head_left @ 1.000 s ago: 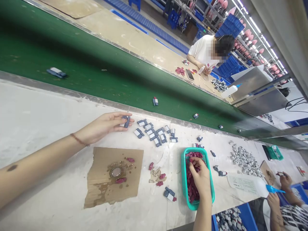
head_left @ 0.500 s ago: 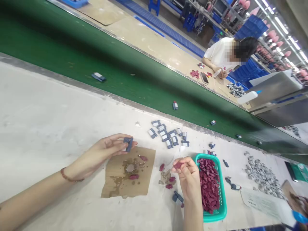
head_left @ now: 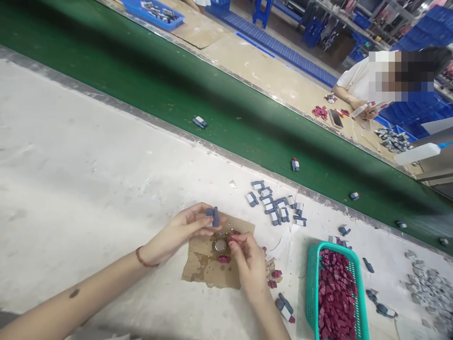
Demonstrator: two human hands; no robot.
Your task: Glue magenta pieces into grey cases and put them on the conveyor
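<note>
My left hand (head_left: 193,224) pinches a small blue-grey moulded piece (head_left: 214,216) above the upper left of a wet brown cardboard sheet (head_left: 201,269). Closed at the fingertips, my right hand (head_left: 250,264) holds a small maroon piece (head_left: 231,240), mostly covered by the fingers, over the same sheet. Just left of those fingertips sits a small round dish (head_left: 220,245) with a dark beaded rim. A loose maroon piece (head_left: 224,259) lies on the cardboard below the dish. Another, behind my right fingers, shows only in part.
Right of my hands stands a green basket (head_left: 311,283) full of maroon pieces. Several blue-grey and white pieces (head_left: 269,204) lie beyond the cardboard. Grey parts (head_left: 430,288) are heaped at far right. A green conveyor belt (head_left: 244,137) carries scattered pieces; a co-worker (head_left: 361,85) sits across it.
My right hand has moved left from beside the basket to the dish, bringing the maroon piece. My left hand still holds the blue-grey piece. The whole view has shifted, with things appearing farther right.
</note>
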